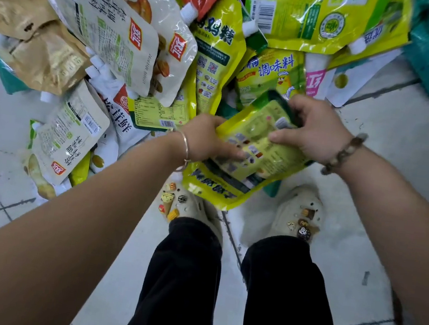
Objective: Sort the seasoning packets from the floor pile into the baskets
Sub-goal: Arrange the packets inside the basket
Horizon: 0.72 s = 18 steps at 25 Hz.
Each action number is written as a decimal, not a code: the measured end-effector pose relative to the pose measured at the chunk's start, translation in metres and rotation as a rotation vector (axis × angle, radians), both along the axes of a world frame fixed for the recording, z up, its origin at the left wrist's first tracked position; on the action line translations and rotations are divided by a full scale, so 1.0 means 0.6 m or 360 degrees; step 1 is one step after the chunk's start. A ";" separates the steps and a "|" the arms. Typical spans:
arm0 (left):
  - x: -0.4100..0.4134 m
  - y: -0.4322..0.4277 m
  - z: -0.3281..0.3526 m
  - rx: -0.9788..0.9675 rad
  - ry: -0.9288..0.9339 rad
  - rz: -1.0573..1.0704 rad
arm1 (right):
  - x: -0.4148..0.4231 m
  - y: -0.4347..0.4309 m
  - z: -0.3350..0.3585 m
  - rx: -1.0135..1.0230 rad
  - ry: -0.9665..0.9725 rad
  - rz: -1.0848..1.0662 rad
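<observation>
The left hand (207, 138) grips the left edge of the yellow seasoning packets (249, 131). The right hand (313, 130) clasps their upper end.

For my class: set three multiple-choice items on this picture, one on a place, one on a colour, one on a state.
1. Where is the held packet? A over the shoes; B in a basket; C on a shelf.
2. Its main colour? A red; B yellow-green; C blue.
3. How is it held? A by one hand; B by both hands; C by no hand.
Answers: 1 A, it overlaps the shoes in view. 2 B, its face is yellow-green. 3 B, the left hand and right hand both grip it.
</observation>
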State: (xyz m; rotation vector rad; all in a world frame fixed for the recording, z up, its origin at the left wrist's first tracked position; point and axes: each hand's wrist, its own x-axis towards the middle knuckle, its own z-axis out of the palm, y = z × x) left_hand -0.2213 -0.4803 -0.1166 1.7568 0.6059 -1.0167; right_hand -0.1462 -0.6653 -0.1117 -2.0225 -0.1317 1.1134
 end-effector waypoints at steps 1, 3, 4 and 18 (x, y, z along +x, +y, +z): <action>-0.015 0.004 -0.006 -0.0071 0.0062 0.0067 | -0.013 0.014 -0.008 -0.0009 -0.0022 0.0054; -0.053 0.006 -0.019 -0.0158 0.0129 0.0241 | -0.038 0.034 -0.028 -0.0010 -0.0065 0.0135; -0.073 0.006 -0.026 -0.0149 0.0146 0.0336 | -0.046 0.037 -0.045 0.0005 -0.0083 0.0073; -0.210 0.003 -0.070 -0.0130 0.0434 0.1473 | -0.089 0.050 -0.211 -0.1171 -0.0399 0.0560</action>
